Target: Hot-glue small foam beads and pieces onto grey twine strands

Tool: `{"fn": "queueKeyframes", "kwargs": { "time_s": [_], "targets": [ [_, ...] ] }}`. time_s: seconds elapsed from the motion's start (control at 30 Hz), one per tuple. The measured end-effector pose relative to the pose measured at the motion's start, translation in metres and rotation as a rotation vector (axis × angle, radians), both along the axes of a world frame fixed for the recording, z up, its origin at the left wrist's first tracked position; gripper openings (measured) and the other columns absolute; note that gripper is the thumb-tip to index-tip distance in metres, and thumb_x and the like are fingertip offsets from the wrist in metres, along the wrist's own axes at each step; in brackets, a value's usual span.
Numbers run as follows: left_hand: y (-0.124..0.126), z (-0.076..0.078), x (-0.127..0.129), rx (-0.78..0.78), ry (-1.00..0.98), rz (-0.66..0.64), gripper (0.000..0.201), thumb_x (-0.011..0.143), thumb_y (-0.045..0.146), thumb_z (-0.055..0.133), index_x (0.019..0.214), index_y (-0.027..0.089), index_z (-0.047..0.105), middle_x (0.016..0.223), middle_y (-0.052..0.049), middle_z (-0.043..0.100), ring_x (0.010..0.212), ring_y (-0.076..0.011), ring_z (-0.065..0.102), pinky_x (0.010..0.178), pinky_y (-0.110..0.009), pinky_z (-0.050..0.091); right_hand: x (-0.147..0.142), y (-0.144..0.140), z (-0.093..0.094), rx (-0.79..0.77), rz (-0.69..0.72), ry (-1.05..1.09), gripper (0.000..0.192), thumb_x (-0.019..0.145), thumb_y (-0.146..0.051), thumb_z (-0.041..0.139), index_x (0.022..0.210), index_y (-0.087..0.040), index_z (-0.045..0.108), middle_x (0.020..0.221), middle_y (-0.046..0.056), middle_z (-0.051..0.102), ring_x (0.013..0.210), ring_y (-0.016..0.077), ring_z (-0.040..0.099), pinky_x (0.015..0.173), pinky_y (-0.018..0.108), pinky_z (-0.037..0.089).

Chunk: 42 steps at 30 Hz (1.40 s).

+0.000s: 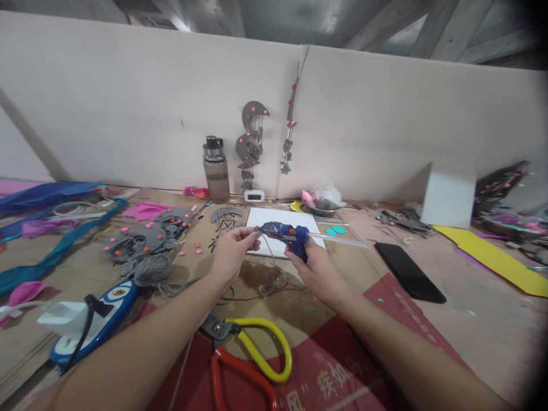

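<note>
Fingers of the right hand (314,268) clamp a glue gun (286,233); left hand (233,249) seemingly pinches something small beside scissors (252,357).

The blue plastic hot glue gun (287,233) was held above the cardboard-covered work table, its body roughly level, its nozzle pointing toward the person's left and its handle pointing down, enclosed by the right hand (314,268). A translucent glue stick (342,240) projected from the rear of the gun toward the right, lying nearly level with a slight downward slope. The left hand (233,251) was pinched at the nozzle tip on a small grey piece (257,229), too small for its form to be determined.
</note>
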<state>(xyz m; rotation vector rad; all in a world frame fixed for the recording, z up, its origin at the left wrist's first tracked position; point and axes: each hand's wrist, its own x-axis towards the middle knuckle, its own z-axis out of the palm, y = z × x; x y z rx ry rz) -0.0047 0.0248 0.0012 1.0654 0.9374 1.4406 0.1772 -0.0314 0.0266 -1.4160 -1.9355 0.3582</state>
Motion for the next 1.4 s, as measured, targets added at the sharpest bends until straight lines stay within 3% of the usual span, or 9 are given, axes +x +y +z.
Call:
{"fn": "queueKeyframes", "kwargs": {
  "time_s": [0.2,0.37,0.5,0.73,0.93,1.03,1.2,1.3,1.4],
  "targets": [
    [0.001,0.001,0.0,-0.014,-0.047,0.02,0.032,0.057,0.032,0.078,0.076,0.011,0.064,0.063,0.0,0.061,0.055,-0.0084,0.055,0.06,-0.024,0.047,-0.001,-0.001,0.001,-0.019,0.014,0.07,0.022,0.084,-0.03,0.047,0.102,-0.018,0.053,0.088,0.008,0.063,0.076,0.0186,0.057,0.07,0.032,0.045],
    [0.003,0.0,-0.003,-0.071,-0.122,0.039,0.033,0.054,0.028,0.08,0.077,0.012,0.062,0.064,0.001,0.06,0.056,-0.0076,0.056,0.06,-0.022,0.047,0.001,0.005,0.002,-0.213,0.027,0.492,0.017,0.079,-0.028,0.049,0.092,-0.018,0.051,0.074,0.001,0.061,0.049,0.0095,0.048,0.047,0.024,0.043],
    [0.002,-0.002,-0.002,-0.101,-0.119,0.009,0.033,0.055,0.028,0.079,0.078,0.012,0.061,0.064,0.001,0.06,0.055,-0.0076,0.056,0.058,-0.021,0.046,0.011,0.018,0.002,-0.379,-0.081,0.672,0.015,0.074,-0.025,0.051,0.087,-0.017,0.049,0.073,0.002,0.062,0.047,0.0087,0.048,0.04,0.022,0.041],
    [-0.004,-0.004,0.003,0.035,0.126,-0.011,0.028,0.064,0.035,0.073,0.078,0.013,0.062,0.067,-0.003,0.065,0.059,-0.0111,0.058,0.06,-0.024,0.045,0.031,0.03,-0.005,-0.523,-0.294,0.206,0.02,0.081,-0.036,0.049,0.075,-0.017,0.051,0.059,0.005,0.06,0.046,0.0144,0.054,0.043,0.026,0.04],
    [-0.016,0.0,0.005,0.179,0.4,0.081,0.018,0.07,0.033,0.066,0.076,0.016,0.063,0.062,-0.001,0.062,0.054,-0.011,0.052,0.053,-0.023,0.038,0.038,0.025,-0.002,0.052,-0.387,-0.212,0.021,0.077,-0.037,0.057,0.069,-0.018,0.052,0.082,0.012,0.059,0.084,0.0231,0.055,0.072,0.034,0.041],
    [-0.025,0.007,0.008,0.336,0.582,0.156,0.007,0.071,0.024,0.062,0.072,0.017,0.061,0.068,-0.001,0.061,0.061,-0.012,0.053,0.06,-0.024,0.04,0.018,0.014,-0.001,0.107,-0.204,0.021,0.011,0.079,-0.031,0.052,0.079,-0.019,0.051,0.087,0.008,0.057,0.086,0.0206,0.052,0.077,0.035,0.04],
    [-0.036,0.013,0.013,0.637,0.798,0.172,0.008,0.07,0.009,0.055,0.07,0.017,0.053,0.08,-0.003,0.059,0.074,-0.0131,0.053,0.066,-0.025,0.041,-0.022,-0.001,-0.016,-0.27,0.228,0.848,0.029,0.073,-0.03,0.061,0.093,-0.024,0.042,0.1,0.002,0.058,0.095,0.0156,0.054,0.084,0.032,0.042],
    [-0.039,0.012,0.015,0.678,0.814,0.161,0.01,0.069,0.008,0.054,0.07,0.017,0.052,0.081,-0.003,0.059,0.076,-0.013,0.054,0.067,-0.024,0.042,-0.03,-0.004,-0.021,-0.427,0.297,1.073,0.036,0.071,-0.031,0.065,0.095,-0.026,0.038,0.08,-0.004,0.059,0.069,0.0115,0.056,0.067,0.027,0.045],
    [-0.039,0.011,0.017,0.547,0.789,0.133,0.004,0.072,0.013,0.055,0.072,0.017,0.055,0.078,-0.002,0.061,0.072,-0.0126,0.055,0.066,-0.024,0.042,-0.027,-0.003,-0.019,-0.44,0.247,1.07,0.033,0.072,-0.033,0.064,0.093,-0.026,0.04,0.063,-0.01,0.047,0.048,0.0072,0.041,0.048,0.021,0.039]
  ]
}}
